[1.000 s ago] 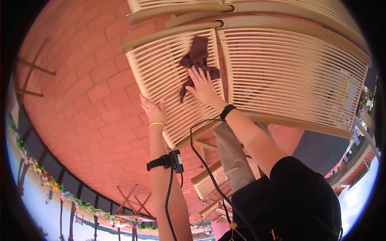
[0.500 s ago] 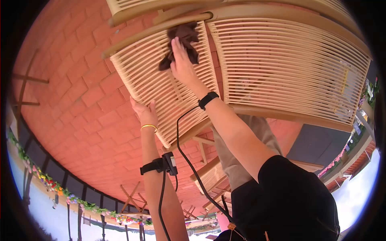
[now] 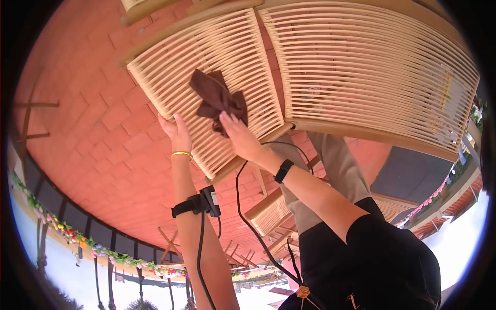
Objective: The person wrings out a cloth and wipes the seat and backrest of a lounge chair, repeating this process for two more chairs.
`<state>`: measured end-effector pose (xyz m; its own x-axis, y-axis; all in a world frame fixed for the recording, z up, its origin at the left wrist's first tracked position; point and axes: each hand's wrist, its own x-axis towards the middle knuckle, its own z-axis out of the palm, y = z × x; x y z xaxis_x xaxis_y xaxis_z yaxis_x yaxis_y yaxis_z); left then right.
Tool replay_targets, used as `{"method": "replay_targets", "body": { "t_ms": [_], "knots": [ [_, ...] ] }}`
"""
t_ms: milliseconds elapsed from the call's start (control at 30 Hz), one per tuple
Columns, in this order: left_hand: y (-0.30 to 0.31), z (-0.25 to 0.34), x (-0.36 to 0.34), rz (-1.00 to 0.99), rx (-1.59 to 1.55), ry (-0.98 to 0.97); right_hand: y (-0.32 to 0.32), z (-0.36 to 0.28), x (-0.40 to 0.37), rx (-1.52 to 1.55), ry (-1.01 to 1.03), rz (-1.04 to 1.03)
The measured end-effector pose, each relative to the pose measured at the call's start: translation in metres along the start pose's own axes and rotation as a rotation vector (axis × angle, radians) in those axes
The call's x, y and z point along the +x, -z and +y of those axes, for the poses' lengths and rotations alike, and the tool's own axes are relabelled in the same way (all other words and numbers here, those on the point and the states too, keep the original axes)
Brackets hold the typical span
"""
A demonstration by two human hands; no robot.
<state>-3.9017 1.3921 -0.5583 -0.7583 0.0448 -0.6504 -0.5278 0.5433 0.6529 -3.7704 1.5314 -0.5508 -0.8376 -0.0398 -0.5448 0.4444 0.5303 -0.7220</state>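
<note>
My right hand (image 3: 242,138), with a black band on its wrist, presses a crumpled dark brown cloth (image 3: 219,98) onto the cream cord slats of a lounge chair's shorter section (image 3: 173,67). Its fingers lie on the lower part of the cloth. At the outer edge of that same section, my left hand (image 3: 177,135) grips the frame, its thumb on the slat side and its other fingers partly hidden by the edge. A gold bangle (image 3: 182,154) circles the left wrist.
The chair's longer slatted section (image 3: 372,77) adjoins at the right. Red brick paving (image 3: 98,108) lies underneath. A black cable (image 3: 250,222) hangs between my arms from a strapped device (image 3: 209,200). More slatted furniture (image 3: 268,214) stands behind, and a flower garland (image 3: 67,232) lines a fence.
My right hand has drawn the brown cloth down the slats from the far edge toward the near side. My left hand stays at the section's edge. The view has shifted slightly.
</note>
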Motion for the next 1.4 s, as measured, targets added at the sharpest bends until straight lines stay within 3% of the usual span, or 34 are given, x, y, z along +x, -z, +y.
{"method": "replay_targets", "body": {
  "t_ms": [67,167,200,267,300,367,433,500,567,600,667,700,767,833,900,967,1000,1067,1133,1233,1267,1300,1333,1367,1400],
  "knots": [
    [0.001,0.010,-0.006,-0.018,0.052,0.059,0.023,0.073,-0.009,-0.316,-0.304,0.196],
    [0.002,0.008,-0.003,-0.030,0.024,-0.022,0.022,0.083,-0.006,-0.221,-0.400,0.333],
    [0.003,0.011,-0.005,-0.023,0.025,-0.020,0.014,0.065,-0.007,-0.288,-0.330,0.246],
    [0.001,0.020,-0.009,0.042,0.166,0.054,-0.013,-0.009,-0.018,-0.028,-0.108,0.005],
    [0.001,0.018,-0.010,0.043,0.170,0.057,-0.028,-0.048,-0.026,-0.149,-0.036,-0.158],
    [0.003,0.011,-0.007,0.063,0.210,-0.035,-0.051,-0.091,-0.057,0.016,0.165,-0.164],
    [0.004,0.006,-0.002,0.063,0.208,-0.051,-0.060,-0.082,-0.072,0.023,0.247,-0.168],
    [0.002,0.006,-0.005,0.035,0.126,-0.041,-0.039,-0.046,-0.090,-0.108,0.026,-0.213],
    [0.000,0.016,-0.010,0.034,0.159,-0.008,-0.006,0.023,-0.093,-0.370,-0.270,-0.143],
    [0.001,0.019,-0.011,0.035,0.191,0.018,0.019,0.050,-0.092,-0.312,-0.439,-0.065],
    [0.001,0.017,-0.010,0.032,0.209,0.009,0.026,0.069,-0.097,-0.330,-0.467,0.013],
    [0.002,0.017,-0.010,0.033,0.213,0.020,0.003,0.076,-0.098,-0.341,-0.446,0.067],
    [0.002,0.013,-0.009,0.056,0.208,0.029,-0.019,0.030,-0.094,-0.182,-0.367,0.013],
    [0.002,0.010,-0.008,0.068,0.229,0.012,-0.047,-0.024,-0.089,-0.158,-0.258,-0.181],
    [0.003,0.007,-0.007,0.069,0.233,0.005,-0.053,-0.071,-0.089,0.064,-0.190,-0.241],
    [0.004,0.007,-0.004,0.069,0.232,-0.007,-0.056,-0.086,-0.096,0.225,0.011,-0.279],
    [0.004,0.008,-0.002,0.034,0.146,0.026,-0.063,-0.087,-0.104,0.445,0.092,-0.227],
    [0.004,0.020,-0.011,0.014,0.058,0.044,-0.012,-0.104,-0.096,0.632,-0.170,-0.896],
    [0.000,0.037,-0.021,0.032,0.348,0.373,0.032,-0.106,-0.098,0.774,-0.202,-0.801],
    [-0.010,0.037,-0.067,-0.057,0.010,0.131,0.104,-0.089,-0.117,1.155,-0.364,-0.664],
    [-0.009,0.057,-0.092,-0.031,0.005,0.111,0.140,-0.091,-0.123,1.144,-0.326,-0.640],
    [-0.011,0.082,-0.128,-0.270,-0.068,0.054,0.142,-0.072,-0.133,1.175,-0.218,-0.619],
    [-0.014,0.105,-0.164,-0.510,-0.133,-0.008,0.172,-0.076,-0.140,1.195,-0.239,-0.648],
    [-0.017,0.124,-0.198,-0.660,-0.183,-0.056,0.197,-0.082,-0.150,1.176,-0.153,-0.601],
    [-0.023,0.130,-0.222,-0.757,-0.288,-0.252,0.225,-0.091,-0.158,1.123,-0.143,-0.601]
  ]
}}
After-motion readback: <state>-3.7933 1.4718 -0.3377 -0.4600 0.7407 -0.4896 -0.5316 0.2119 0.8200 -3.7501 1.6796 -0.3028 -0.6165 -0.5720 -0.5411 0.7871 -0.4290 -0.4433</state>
